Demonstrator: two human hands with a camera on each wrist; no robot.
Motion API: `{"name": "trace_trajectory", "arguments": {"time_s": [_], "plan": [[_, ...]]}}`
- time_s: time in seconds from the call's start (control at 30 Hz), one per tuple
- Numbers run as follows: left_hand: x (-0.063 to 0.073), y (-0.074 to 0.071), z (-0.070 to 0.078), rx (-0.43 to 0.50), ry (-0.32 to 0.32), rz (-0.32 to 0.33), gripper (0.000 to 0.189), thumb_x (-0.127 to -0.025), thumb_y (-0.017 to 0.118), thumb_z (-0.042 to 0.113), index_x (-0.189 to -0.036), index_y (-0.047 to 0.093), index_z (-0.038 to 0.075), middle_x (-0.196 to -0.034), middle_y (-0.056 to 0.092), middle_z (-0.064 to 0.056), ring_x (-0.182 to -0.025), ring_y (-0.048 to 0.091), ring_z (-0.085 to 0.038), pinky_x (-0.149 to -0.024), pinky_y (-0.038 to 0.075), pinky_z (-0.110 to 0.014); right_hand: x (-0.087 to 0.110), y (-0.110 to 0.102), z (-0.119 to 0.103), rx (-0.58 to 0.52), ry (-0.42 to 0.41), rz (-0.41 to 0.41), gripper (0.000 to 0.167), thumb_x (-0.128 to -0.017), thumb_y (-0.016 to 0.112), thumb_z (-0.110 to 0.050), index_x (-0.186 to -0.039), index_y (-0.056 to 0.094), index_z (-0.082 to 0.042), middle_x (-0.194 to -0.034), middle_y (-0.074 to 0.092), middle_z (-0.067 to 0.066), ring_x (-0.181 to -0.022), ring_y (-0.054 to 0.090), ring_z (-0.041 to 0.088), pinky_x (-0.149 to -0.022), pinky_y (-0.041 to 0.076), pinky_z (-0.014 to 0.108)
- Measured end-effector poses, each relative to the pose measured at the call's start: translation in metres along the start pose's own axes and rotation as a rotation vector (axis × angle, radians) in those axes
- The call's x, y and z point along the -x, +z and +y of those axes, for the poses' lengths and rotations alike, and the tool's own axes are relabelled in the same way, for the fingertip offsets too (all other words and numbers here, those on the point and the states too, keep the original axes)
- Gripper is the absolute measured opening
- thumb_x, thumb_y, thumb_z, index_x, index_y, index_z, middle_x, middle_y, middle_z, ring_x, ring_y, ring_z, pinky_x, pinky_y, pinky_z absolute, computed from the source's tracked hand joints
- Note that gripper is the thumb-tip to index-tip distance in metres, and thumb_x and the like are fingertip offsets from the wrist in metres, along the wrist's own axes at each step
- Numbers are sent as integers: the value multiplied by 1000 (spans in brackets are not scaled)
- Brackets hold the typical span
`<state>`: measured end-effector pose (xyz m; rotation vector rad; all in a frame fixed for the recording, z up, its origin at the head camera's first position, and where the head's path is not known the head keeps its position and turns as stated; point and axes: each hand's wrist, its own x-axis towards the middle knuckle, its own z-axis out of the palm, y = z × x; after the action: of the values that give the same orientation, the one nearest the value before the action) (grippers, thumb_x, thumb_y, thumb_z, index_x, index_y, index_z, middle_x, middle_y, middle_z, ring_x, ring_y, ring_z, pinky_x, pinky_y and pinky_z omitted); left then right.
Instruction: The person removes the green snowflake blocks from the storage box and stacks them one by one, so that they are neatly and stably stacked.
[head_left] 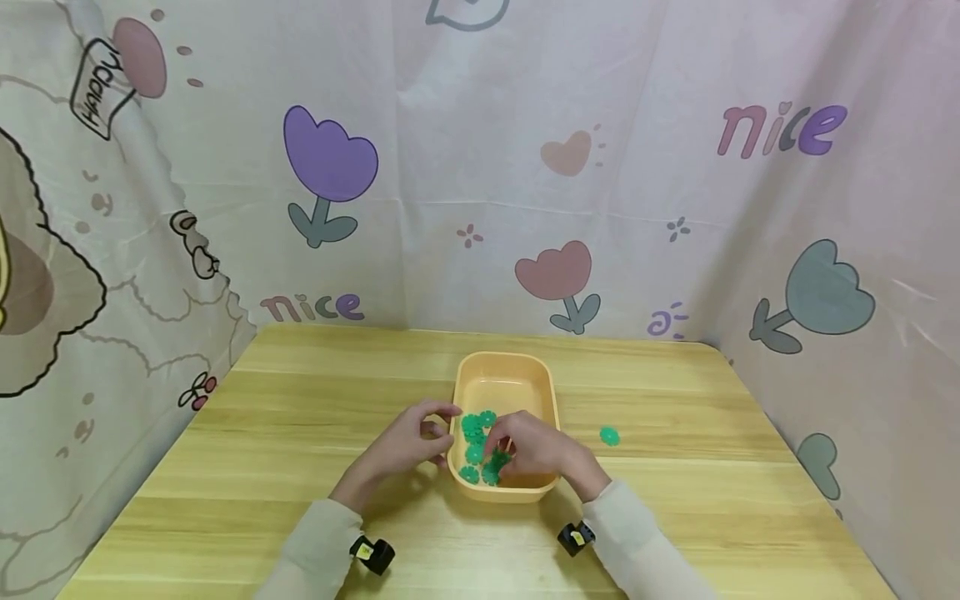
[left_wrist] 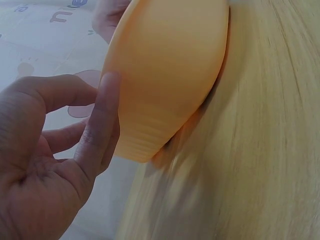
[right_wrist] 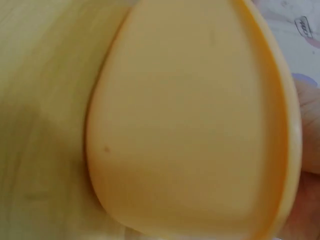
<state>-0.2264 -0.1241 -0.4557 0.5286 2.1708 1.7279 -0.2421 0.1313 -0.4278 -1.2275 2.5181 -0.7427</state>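
Observation:
A pale orange plastic tray (head_left: 504,495) stands on the table, with several green, notched plastic discs (head_left: 473,427) gathered along its left side. My left hand (head_left: 408,437) is at the tray's left rim; in the left wrist view its thumb and index finger pinch the tray's edge (left_wrist: 165,85). Reaching over the right wall, my right hand (head_left: 528,446) is down inside the tray, fingertips curled round green discs (head_left: 492,468) near the front. The right wrist view is mostly filled by the tray's outer wall (right_wrist: 180,120), which hides the right fingertips.
A single green disc (head_left: 610,436) lies on the wooden table (head_left: 660,517) to the right of the tray. Printed cloth (head_left: 450,167) hangs behind the table and along both sides. Black wrist cameras (head_left: 372,554) are strapped over both sleeves.

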Motion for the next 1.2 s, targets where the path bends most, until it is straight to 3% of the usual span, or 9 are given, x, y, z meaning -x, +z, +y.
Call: {"name": "trace_trajectory", "arguments": {"time_s": [0.23,0.73,0.97,1.2], "plan": [[1,0,-1,-2,7,-5,48,-98,60,-1,-144,47,-9,-133,48,-34,-80,66,-19,-71,68,-41,-6,12,0,93,-35,-31,27,-72,88,4,-95,80,-7,-94,75,4,-81,64,11,-70,52,11],[0,1,1,17,-3,-2,50,-97,61,0,-144,47,-10,-133,46,-34,-85,68,-25,-71,68,-38,-5,15,3,24,-25,-56,25,-76,80,10,-95,80,-7,-88,75,5,-74,65,8,-66,52,9],[1,0,0,11,-4,0,50,-97,61,1,-144,47,-10,-130,48,-33,-83,67,-24,-72,68,-41,-7,17,3,60,-64,-86,26,-78,81,6,-100,80,-8,-92,74,4,-75,61,7,-67,50,9],[1,0,0,7,-1,-3,50,-98,62,1,-144,47,-10,-130,50,-33,-81,68,-22,-70,68,-37,-8,18,2,73,-33,-89,22,-80,82,4,-98,81,-9,-91,75,1,-75,59,3,-69,51,10]]}}
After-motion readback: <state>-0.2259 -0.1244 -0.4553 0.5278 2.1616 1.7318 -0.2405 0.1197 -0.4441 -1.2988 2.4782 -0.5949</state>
